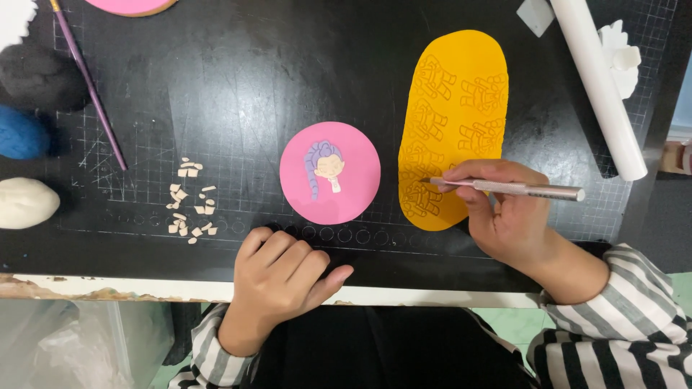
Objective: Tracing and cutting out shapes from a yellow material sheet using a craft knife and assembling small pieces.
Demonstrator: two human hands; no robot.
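My right hand (504, 216) grips a slim silver craft knife (515, 189), its tip touching the lower left part of a long yellow clay sheet (454, 122) stamped with repeated figures. Left of the sheet lies a round pink clay disc (353, 194) bearing a small face with purple hair. My left hand (285, 277) rests curled at the front edge of the black cutting mat (238, 94), just below the disc, holding nothing.
Several small beige clay scraps (189, 205) lie left of the disc. A purple-handled tool (90, 83) lies at the far left, beside black (40, 75), blue (21, 133) and white (25, 202) clay lumps. A white roller (598, 83) lies at the upper right.
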